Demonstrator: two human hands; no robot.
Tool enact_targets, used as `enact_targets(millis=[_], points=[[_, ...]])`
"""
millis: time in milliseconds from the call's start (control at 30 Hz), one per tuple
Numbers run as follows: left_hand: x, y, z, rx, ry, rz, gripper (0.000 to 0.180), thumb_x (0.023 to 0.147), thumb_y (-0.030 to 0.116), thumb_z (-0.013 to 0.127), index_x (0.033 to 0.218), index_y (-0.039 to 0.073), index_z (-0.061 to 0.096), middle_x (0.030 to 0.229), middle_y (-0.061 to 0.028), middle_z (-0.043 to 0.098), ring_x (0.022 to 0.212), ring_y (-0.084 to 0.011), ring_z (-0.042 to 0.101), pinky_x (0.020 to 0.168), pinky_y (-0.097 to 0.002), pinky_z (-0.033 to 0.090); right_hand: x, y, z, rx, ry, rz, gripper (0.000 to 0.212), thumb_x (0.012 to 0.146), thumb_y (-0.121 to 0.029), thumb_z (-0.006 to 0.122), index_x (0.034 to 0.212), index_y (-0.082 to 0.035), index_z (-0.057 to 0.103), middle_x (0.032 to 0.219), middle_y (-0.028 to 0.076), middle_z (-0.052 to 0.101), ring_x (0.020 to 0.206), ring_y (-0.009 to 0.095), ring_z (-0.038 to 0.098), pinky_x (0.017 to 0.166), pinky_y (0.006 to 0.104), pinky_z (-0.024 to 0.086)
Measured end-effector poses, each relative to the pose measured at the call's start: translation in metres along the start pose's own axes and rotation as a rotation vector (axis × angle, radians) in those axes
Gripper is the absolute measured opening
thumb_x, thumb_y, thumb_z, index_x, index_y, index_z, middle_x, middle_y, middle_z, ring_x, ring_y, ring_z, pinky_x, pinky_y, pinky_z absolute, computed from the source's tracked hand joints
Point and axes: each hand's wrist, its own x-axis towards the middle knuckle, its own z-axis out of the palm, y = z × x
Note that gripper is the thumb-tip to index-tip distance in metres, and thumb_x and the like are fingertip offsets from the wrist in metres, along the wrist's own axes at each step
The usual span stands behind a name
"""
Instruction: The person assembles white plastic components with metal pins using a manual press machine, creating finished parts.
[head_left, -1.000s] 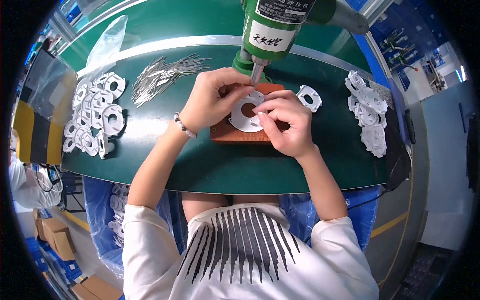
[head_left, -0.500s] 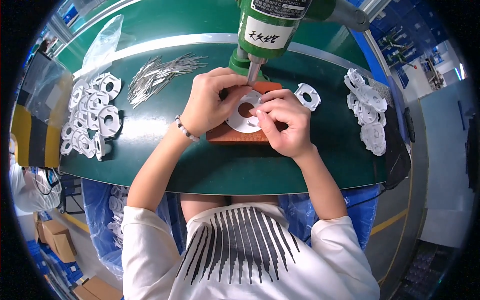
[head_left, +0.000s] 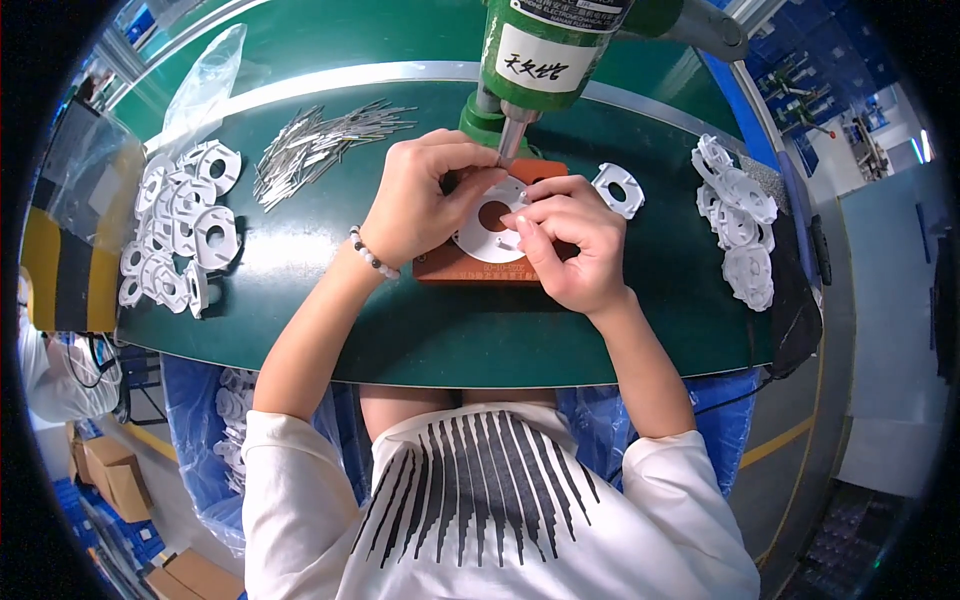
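A white round plastic part [head_left: 484, 246] with a central hole lies flat on the orange-brown fixture block [head_left: 440, 268], under the steel ram [head_left: 513, 137] of a green bench press [head_left: 545, 75]. My left hand [head_left: 418, 200] is closed, thumb and forefinger pinched at the part's far edge, right beside the ram tip. Whatever sits in that pinch is hidden by the fingers. Curled over the part's right side is my right hand [head_left: 577, 245], its fingertips and thumb gripping near the hole.
Thin metal pins [head_left: 325, 150] lie heaped at the back left. Similar white parts form a left pile [head_left: 212, 215] and a right pile [head_left: 745, 200]. One single white part [head_left: 630, 207] rests right of the block. Blue-lined bins [head_left: 205, 440] stand below the table edge.
The view has shifted very slightly. Both hands keep their places at the white part, and nothing else has visibly moved.
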Motion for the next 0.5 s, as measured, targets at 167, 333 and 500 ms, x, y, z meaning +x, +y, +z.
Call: enact_targets(millis=[167, 333, 500], points=[[-0.0007, 0.0002, -0.0005, 0.007, 0.005, 0.006, 0.010, 0.071, -0.001, 0.066, 0.081, 0.000, 0.065, 0.072, -0.0102, 0.060, 0.060, -0.0193, 0.058, 0.055, -0.0263, 0.045, 0.0006, -0.0006, 0.0005, 0.001, -0.002, -0.001, 0.011, 0.072, -0.005, 0.065, 0.061, -0.002, 0.062, 0.067, 0.008, 0.064, 0.073, 0.024, 0.061, 0.069, 0.0322, 0.047], [-0.0010, -0.0012, 0.0013, 0.020, 0.013, 0.029, 0.010, 0.072, -0.001, 0.066, 0.081, -0.001, 0.064, 0.073, -0.0111, 0.060, 0.061, -0.0197, 0.058, 0.055, -0.0265, 0.045, -0.0006, 0.0001, 0.0003, -0.008, -0.006, 0.013, 0.010, 0.072, -0.006, 0.064, 0.063, -0.002, 0.063, 0.068, 0.008, 0.065, 0.074, 0.024, 0.061, 0.070, 0.0328, 0.047], [-0.0007, -0.0008, 0.0005, 0.026, 0.001, 0.044, 0.009, 0.072, -0.001, 0.066, 0.081, -0.001, 0.064, 0.072, -0.0112, 0.059, 0.060, -0.0199, 0.057, 0.055, -0.0267, 0.045, 0.0001, 0.0002, -0.0005, -0.018, -0.013, 0.000, 0.009, 0.072, -0.006, 0.064, 0.063, -0.002, 0.063, 0.068, 0.008, 0.065, 0.074, 0.024, 0.061, 0.070, 0.0328, 0.047]])
